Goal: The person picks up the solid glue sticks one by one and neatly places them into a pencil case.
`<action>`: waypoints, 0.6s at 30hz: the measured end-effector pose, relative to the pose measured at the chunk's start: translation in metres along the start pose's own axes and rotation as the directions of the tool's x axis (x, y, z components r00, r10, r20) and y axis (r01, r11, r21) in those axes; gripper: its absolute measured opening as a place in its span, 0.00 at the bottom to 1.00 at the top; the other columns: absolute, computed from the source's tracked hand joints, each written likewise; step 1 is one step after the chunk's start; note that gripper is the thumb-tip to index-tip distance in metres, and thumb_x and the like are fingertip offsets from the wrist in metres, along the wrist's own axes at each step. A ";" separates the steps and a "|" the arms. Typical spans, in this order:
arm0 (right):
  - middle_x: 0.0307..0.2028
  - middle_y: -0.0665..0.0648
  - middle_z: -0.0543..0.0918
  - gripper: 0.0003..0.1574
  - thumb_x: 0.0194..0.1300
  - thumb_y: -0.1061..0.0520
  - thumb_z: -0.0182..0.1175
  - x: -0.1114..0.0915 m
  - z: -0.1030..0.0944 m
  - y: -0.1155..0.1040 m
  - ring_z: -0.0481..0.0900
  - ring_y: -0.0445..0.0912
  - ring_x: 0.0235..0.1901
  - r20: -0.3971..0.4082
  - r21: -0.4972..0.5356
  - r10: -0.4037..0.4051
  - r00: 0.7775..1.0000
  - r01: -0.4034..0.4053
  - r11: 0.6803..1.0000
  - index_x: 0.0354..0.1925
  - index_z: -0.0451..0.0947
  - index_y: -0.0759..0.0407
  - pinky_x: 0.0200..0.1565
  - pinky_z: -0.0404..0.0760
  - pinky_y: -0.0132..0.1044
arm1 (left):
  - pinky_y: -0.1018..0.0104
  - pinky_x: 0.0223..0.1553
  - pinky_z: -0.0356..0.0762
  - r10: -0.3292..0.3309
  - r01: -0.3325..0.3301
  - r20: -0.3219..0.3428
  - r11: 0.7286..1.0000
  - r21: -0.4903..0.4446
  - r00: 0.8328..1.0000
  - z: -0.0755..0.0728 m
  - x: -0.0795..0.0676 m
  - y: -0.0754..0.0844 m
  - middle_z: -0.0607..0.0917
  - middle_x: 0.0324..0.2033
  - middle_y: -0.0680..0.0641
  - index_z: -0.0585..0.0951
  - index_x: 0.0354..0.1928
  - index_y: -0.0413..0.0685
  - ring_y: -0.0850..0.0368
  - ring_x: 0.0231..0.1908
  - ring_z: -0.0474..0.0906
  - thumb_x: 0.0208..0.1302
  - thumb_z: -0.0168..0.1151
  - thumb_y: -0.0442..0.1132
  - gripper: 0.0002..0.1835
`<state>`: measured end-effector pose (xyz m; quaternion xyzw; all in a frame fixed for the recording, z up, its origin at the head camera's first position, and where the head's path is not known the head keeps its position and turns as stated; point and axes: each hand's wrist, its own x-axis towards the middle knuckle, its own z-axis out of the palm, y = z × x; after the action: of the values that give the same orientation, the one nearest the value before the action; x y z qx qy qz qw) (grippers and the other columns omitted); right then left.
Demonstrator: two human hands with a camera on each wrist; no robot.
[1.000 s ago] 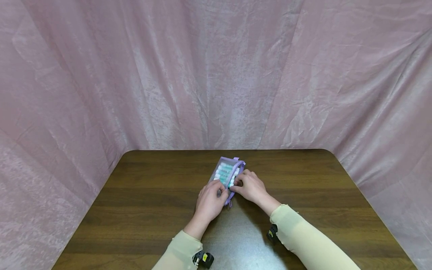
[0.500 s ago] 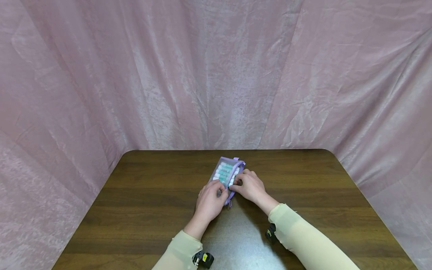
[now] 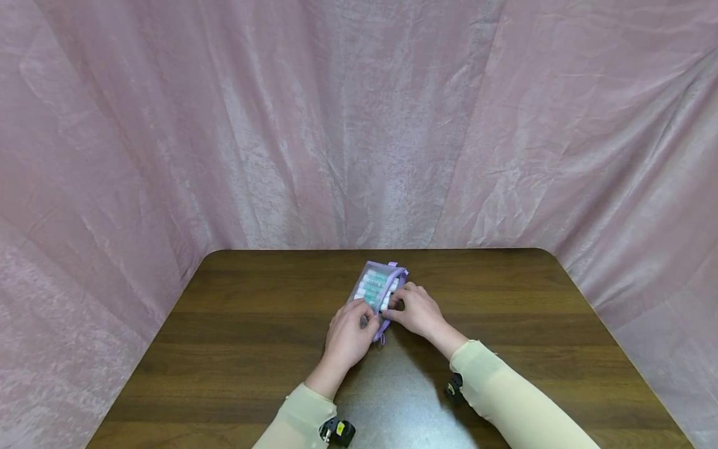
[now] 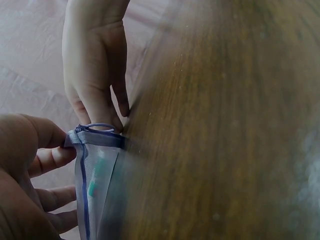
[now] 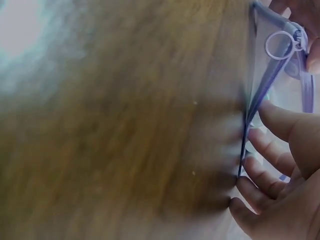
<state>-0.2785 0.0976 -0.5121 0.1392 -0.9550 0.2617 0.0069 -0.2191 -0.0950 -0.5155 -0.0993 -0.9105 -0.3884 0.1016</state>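
Observation:
In the head view, a purple-trimmed mesh zip pouch (image 3: 366,280) lies slanted on the table, unzipped along its right side. Several white and teal tube-like items (image 3: 374,287) show through the mesh and at the opening. My left hand (image 3: 349,330) pinches the pouch's upper zip edge near the end with the pull ring (image 5: 280,45). At the opening, the thumb and curled fingers of my right hand (image 3: 417,310) touch the lower zip edge and the white ends there. Whether they pinch the edge or an item is hidden.
A brown wood-grain table (image 3: 252,349) with rounded far corners surrounds the pouch. Pink velvet curtain (image 3: 348,125) hangs behind and at both sides. Each sleeved forearm carries a small black camera (image 3: 338,431) at the wrist.
My right forearm shifts very slightly and the white ends in the opening stir a little. The left hand and the pouch stay where they were.

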 end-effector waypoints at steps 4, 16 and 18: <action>0.54 0.57 0.84 0.14 0.67 0.44 0.79 -0.004 -0.004 0.002 0.81 0.56 0.54 0.015 0.023 -0.036 0.999 0.036 0.999 0.41 0.89 0.50 0.52 0.83 0.56 | 0.29 0.64 0.73 0.006 -0.006 -0.003 1.000 0.009 1.000 -0.001 0.000 0.001 0.86 0.64 0.38 0.78 0.29 0.56 0.30 0.66 0.79 0.71 0.68 0.40 0.12; 0.60 0.61 0.85 0.17 0.73 0.52 0.74 -0.019 -0.013 0.014 0.81 0.61 0.64 0.031 0.039 -0.107 0.994 0.106 0.994 0.55 0.91 0.58 0.63 0.79 0.61 | 0.27 0.64 0.72 -0.042 0.041 0.034 0.999 0.025 0.999 0.001 -0.001 0.003 0.81 0.69 0.34 0.80 0.34 0.56 0.28 0.71 0.73 0.68 0.74 0.47 0.11; 0.61 0.61 0.85 0.18 0.74 0.52 0.73 -0.022 -0.015 0.017 0.80 0.62 0.65 0.042 0.043 -0.104 0.994 0.102 0.994 0.56 0.90 0.59 0.64 0.79 0.62 | 0.27 0.65 0.72 -0.050 0.049 0.045 0.999 0.023 0.998 0.002 -0.001 0.004 0.80 0.70 0.33 0.80 0.35 0.55 0.28 0.72 0.72 0.68 0.75 0.47 0.11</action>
<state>-0.2625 0.1245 -0.5095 0.1943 -0.9409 0.2774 -0.0037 -0.2176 -0.0913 -0.5146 -0.0845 -0.9188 -0.3786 0.0723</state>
